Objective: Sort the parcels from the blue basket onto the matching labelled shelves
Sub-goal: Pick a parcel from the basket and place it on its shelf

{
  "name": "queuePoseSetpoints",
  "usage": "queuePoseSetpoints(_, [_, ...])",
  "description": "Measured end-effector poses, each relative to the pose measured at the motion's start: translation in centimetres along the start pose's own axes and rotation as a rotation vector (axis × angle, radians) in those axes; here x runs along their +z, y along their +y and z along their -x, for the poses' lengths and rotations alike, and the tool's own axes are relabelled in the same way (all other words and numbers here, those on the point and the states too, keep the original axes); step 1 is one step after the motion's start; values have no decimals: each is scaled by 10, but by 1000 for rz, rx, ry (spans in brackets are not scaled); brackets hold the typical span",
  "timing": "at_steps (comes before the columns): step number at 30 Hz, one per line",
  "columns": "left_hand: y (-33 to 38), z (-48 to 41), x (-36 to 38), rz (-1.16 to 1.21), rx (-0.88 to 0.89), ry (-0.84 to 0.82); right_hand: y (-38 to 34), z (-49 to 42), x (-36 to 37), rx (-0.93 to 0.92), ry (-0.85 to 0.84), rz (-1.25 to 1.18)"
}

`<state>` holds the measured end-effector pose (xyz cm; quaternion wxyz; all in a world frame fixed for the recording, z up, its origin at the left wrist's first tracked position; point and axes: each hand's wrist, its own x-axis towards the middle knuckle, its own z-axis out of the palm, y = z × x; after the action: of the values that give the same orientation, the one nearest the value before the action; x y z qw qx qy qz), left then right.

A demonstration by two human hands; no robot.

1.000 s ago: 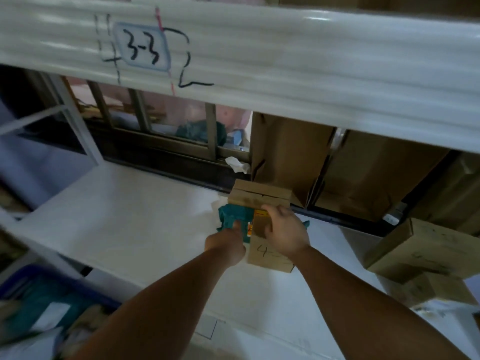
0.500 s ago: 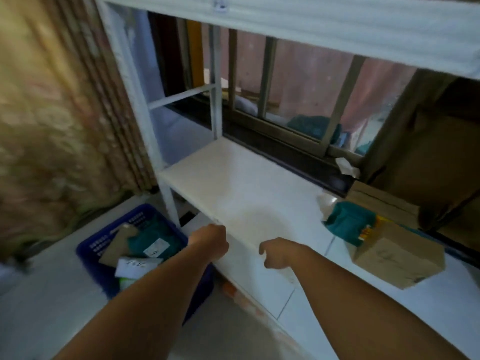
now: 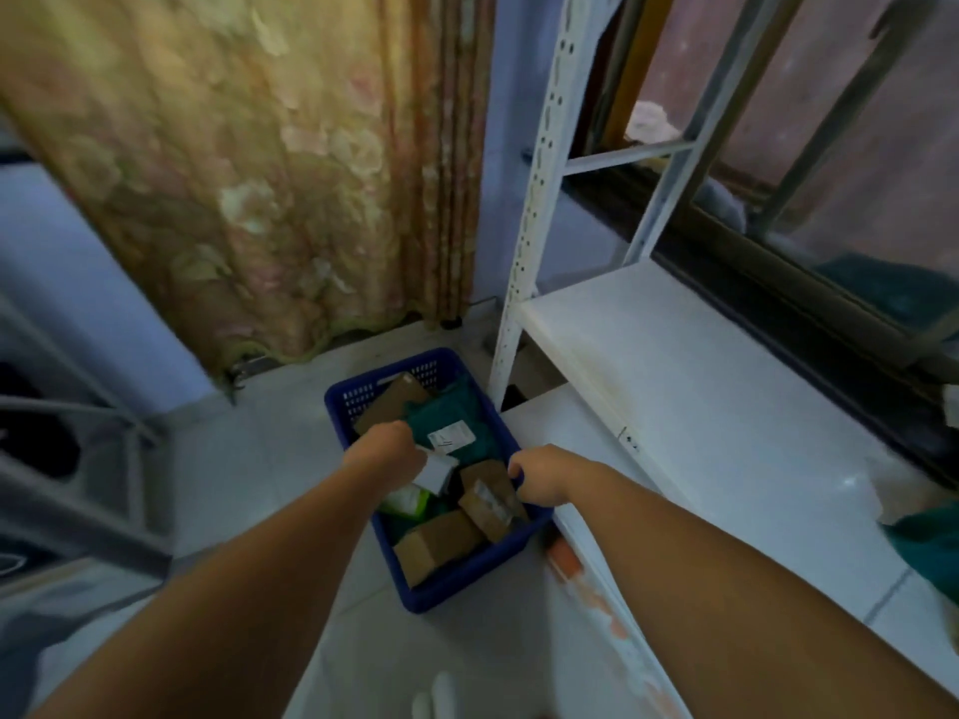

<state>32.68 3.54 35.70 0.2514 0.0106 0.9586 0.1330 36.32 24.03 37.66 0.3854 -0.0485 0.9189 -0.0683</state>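
Parcels are lying heaped in the blue basket [image 3: 467,578], which is sitting on the floor just beside the foot of the white shelf [image 3: 700,386], with its long axis running away from the person.

Head view, the only one: both arms are reaching down and forward over the basket. The left hand [image 3: 386,454] is hovering over the middle of the heap with its back to the camera. Its fingers are pointing down and are hidden, so I cannot tell whether it is gripping anything. The white parcel [image 3: 440,470] is showing right at its fingertip side, touching or nearly so. The teal bag parcel [image 3: 451,422] is lying just beyond it, and a brown flat parcel [image 3: 389,402] is leaning at the far end.

The right hand [image 3: 539,472] is hanging over the basket's right rim, fingers loosely curled and apparently holding nothing. A small cardboard box [image 3: 490,498] is lying just below and to its left. A larger cardboard box [image 3: 436,544] is filling the near corner.

Judging by this, the left hand is nearer the white parcel and is likely making the pick, straight down.
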Motion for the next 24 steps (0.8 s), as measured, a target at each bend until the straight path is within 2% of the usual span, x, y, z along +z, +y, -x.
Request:
queuePoseSetpoints(8, [-36, -63, 14, 47, -106, -65, -16, -115, -3, -20, -169, 71])
queuePoseSetpoints(12, [-45, -113, 30, 80, -189, -77, -14, -188, -9, -94, -127, 5])
queuePoseSetpoints(14, [-54, -137, 42, 122, -229, -107, -16, -224, -7, -111, -166, 9])
queuePoseSetpoints(24, [-106, -223, 135, 252, -276, -274, -6, -330, 70, -149, -311, 138])
